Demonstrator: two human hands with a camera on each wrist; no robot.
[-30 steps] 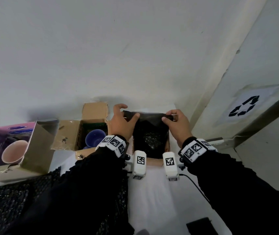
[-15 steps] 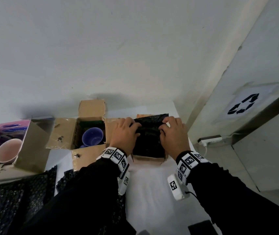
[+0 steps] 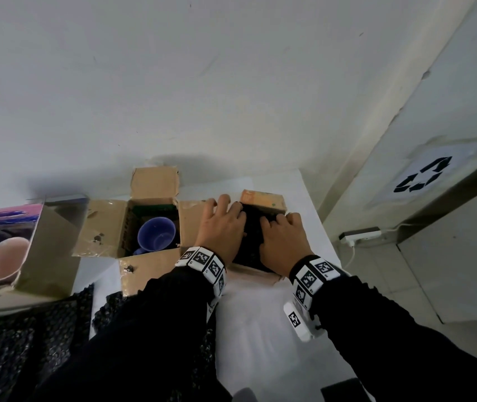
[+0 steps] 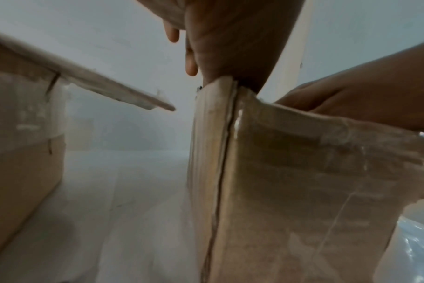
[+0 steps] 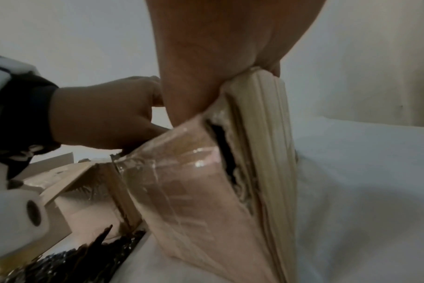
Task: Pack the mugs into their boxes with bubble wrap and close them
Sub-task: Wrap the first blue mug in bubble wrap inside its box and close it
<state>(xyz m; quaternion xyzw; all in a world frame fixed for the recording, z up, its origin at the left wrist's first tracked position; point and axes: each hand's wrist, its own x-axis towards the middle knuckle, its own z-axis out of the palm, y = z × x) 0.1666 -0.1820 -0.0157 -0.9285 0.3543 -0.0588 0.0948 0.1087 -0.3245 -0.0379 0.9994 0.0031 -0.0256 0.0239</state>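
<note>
Both our hands have come down since a second ago: then they held the black wrap [image 3: 250,227] up by its far edge over the right box [image 3: 263,200], now they lie flat on it, pressing it into the box in the lower middle of the head view. Our left hand [image 3: 222,227] has its fingers spread and nearly straight on the wrap's left side; our right hand [image 3: 282,242] lies palm down on its right side, fingers bent a little at the far edge, gripping nothing. The view has also shifted a little, so the box sits nearer the frame's middle. We can read no brand or text; the only mark is a black recycling symbol [image 3: 421,177] on a white sheet at the right of the frame. Left of our hands, an open brown box [image 3: 106,224] holds a blue mug [image 3: 156,235] with its mouth up. At the far left a purple box [image 3: 5,227] lies on its side with a pink mug [image 3: 3,261] in it. More black wrap [image 3: 14,343] is spread at the lower left. All stand on a white table [image 3: 260,329]. What lies under the wrap in the right box is hidden.
</note>
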